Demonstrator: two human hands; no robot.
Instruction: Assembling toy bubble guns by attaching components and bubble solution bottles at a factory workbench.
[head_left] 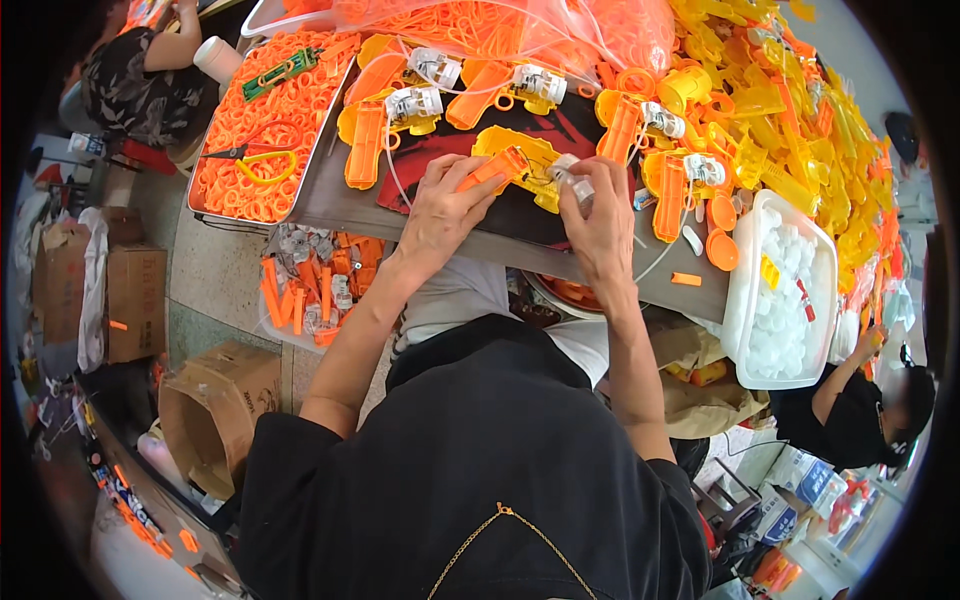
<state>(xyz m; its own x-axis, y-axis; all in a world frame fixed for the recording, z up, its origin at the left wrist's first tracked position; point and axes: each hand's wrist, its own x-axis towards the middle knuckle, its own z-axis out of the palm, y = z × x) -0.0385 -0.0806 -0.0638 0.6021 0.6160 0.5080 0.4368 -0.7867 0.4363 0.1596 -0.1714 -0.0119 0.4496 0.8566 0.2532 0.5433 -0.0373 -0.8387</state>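
My left hand is closed round the orange handle piece of a toy bubble gun. Behind it lies the yellow shell half, with thin dark wires running across it. At the shell's right side my right hand pinches a small white-and-clear motor unit, partly hidden by the fingers. Several similar half-built toy guns lie on both sides, each with an orange handle and a white motor unit; one motor unit sits to the left, another to the right.
A metal tray of orange rings at left carries yellow-handled scissors and a green tool. Yellow parts are heaped at right. A white tub holds translucent pieces. Other people sit at far left and right.
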